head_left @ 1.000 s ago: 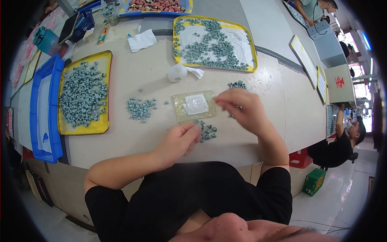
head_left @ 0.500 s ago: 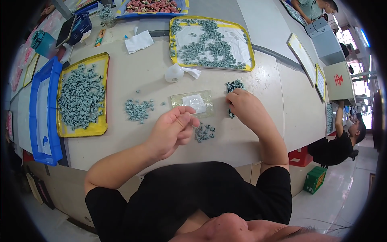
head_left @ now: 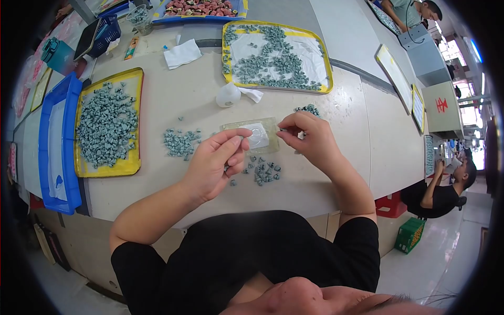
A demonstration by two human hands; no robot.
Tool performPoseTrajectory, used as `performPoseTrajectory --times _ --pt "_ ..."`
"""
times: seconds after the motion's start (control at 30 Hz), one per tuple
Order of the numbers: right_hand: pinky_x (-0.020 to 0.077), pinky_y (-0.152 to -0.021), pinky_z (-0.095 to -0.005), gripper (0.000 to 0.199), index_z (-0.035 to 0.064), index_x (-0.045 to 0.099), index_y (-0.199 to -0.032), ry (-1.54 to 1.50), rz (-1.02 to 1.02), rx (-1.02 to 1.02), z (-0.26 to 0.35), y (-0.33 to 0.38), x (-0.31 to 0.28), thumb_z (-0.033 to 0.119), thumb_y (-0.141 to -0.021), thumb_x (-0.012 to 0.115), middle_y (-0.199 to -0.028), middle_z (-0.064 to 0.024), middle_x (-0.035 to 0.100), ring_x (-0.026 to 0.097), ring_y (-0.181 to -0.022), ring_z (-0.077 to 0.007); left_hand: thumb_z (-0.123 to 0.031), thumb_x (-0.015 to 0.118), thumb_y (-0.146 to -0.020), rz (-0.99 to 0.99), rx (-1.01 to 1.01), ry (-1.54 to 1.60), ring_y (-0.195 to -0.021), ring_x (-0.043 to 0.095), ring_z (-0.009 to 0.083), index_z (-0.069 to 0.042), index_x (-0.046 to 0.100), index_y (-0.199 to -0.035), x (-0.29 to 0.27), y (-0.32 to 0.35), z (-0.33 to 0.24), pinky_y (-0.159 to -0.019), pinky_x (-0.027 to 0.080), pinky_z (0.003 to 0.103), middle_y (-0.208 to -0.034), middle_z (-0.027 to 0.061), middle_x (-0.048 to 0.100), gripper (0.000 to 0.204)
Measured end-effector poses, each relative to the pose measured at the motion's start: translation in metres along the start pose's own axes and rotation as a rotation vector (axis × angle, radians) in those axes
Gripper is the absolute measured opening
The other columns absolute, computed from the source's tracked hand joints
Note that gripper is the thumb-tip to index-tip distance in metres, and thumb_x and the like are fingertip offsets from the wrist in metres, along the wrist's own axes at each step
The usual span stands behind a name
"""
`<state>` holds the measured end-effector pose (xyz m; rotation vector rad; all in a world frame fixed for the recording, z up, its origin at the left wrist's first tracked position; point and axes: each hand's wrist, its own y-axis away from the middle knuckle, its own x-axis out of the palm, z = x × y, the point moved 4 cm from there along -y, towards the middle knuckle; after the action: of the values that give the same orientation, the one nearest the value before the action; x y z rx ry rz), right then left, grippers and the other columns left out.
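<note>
My left hand point(head_left: 216, 160) is closed, with thumb and forefinger pinched together at the left edge of a clear, yellowish pad point(head_left: 271, 126). A bit of grey-green shows among its curled fingers. Across the pad, my right hand point(head_left: 312, 137) pinches a small dark grey-green piece point(head_left: 282, 129) between thumb and fingertips. A white square sheet point(head_left: 259, 137) with a round outline lies on the pad, between both hands. Small grey-green pieces form a pile point(head_left: 266, 172) just below the pad, another pile point(head_left: 181, 143) left of it, and a third pile point(head_left: 308, 109) partly hidden behind my right hand.
A yellow-rimmed tray point(head_left: 140, 121) heaped with similar pieces stands at left, beside a blue bin point(head_left: 68, 142). Another yellow-edged tray point(head_left: 329, 73) lies at the back. A white squeeze bulb point(head_left: 228, 96) and folded tissue point(head_left: 182, 54) sit between. Other people work at right.
My right hand has moved left from the right-hand pile to the pad, bringing a small piece. My left hand has shifted slightly left and down; more loose pieces show below it.
</note>
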<state>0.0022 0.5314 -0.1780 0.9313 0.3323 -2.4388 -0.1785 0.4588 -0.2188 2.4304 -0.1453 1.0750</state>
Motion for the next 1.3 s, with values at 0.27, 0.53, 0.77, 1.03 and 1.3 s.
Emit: performPoseTrajectory --times 0.27,0.53,0.77,1.03,1.3 --pt "0.0495 -0.064 -0.0298 0.022 0.0019 0.065 -0.098 0.093 -0.066 -0.222 -0.007 0.005 0.014 -0.003 -0.077 0.061 -0.083 -0.01 0.06 0.06 -0.073 -0.0226 -0.012 0.053 -0.092 -0.007 0.084 -0.002 -0.059 0.038 0.004 -0.001 0.056 -0.107 -0.006 -0.001 -0.002 -0.049 0.031 0.018 -0.088 0.0017 0.053 0.019" --pt "0.0499 -0.071 -0.034 0.019 0.0007 0.063 -0.097 0.365 0.035 -0.188 -0.002 0.01 0.021 0.002 -0.079 0.057 -0.089 -0.013 0.06 0.06 -0.081 -0.0292 -0.011 0.052 -0.092 -0.043 0.084 -0.043 -0.059 0.039 0.0044 -0.002 0.053 -0.11 -0.003 0.002 -0.003 -0.052 0.034 0.02 -0.089 0.0045 0.055 0.019" --pt "0.0502 -0.068 -0.0361 0.015 0.0003 0.063 -0.092 0.461 0.038 -0.184 -0.001 0.011 0.027 0.008 -0.079 0.061 -0.086 -0.0127 0.061 0.06 -0.077 -0.0288 -0.015 0.05 -0.094 -0.018 0.067 -0.032 -0.058 0.037 0.0051 -0.006 0.051 -0.094 -0.01 0.004 0.003 -0.05 0.032 0.02 -0.084 0.0034 0.054 0.01" --pt "0.051 -0.063 -0.0333 0.024 0.0007 0.064 -0.096 0.341 -0.157 -0.37 0.009 0.011 0.028 0.002 -0.072 0.066 -0.089 -0.0108 0.062 0.06 -0.073 -0.0255 -0.029 0.041 -0.098 -0.013 -0.085 -0.073 -0.05 0.028 0.0064 -0.009 0.042 -0.078 -0.011 0.007 0.008 -0.044 0.023 0.021 -0.062 -0.0028 0.036 0.028" --pt "0.0497 -0.061 -0.0297 0.034 -0.0017 0.064 -0.1 0.441 -0.131 -0.66 0.023 0.013 0.033 -0.002 -0.066 0.065 -0.093 -0.0108 0.059 0.059 -0.074 -0.0218 -0.028 0.041 -0.098 -0.025 -0.124 -0.092 -0.051 0.027 0.0065 -0.007 0.045 -0.084 -0.013 0.01 0.01 -0.045 0.024 0.021 -0.068 -0.0016 0.04 0.026"
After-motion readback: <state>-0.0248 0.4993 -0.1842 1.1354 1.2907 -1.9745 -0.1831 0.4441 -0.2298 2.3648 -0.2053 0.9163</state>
